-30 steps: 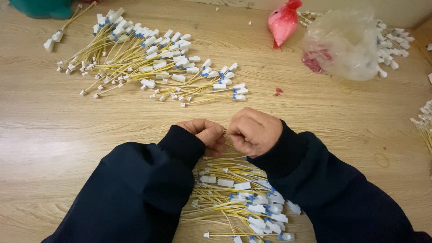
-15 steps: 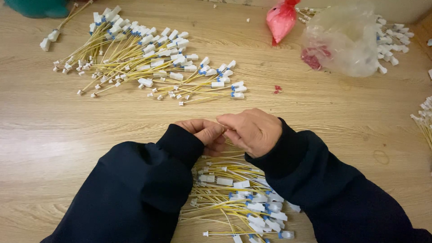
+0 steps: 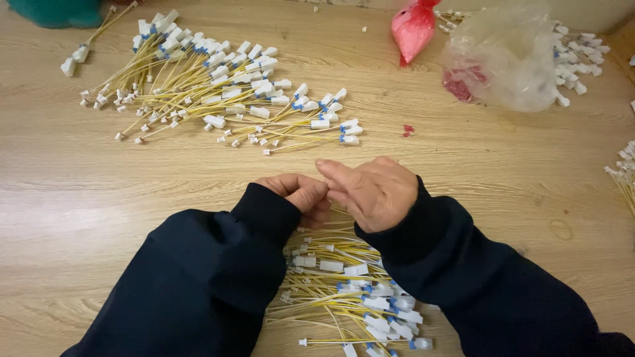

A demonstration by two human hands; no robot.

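The table [image 3: 99, 198] is pale wood-grain laminate with a soft sheen. On it, beyond the matt dark cloth sleeves [image 3: 211, 264], lie yellow plastic-sheathed wires [image 3: 198, 92] (white plastic connectors at the ends), a crinkled clear film bag [image 3: 509, 59] and a glossy red bag [image 3: 413, 30].

Bright, even overhead light, warm tone on the desk [image 3: 99, 198]. Shadows soft and short under the sleeves [image 3: 198, 277]. Mild glare on the clear plastic bag [image 3: 509, 59]. Focus sharp centre; slight wide-angle stretch and softness toward the corners.
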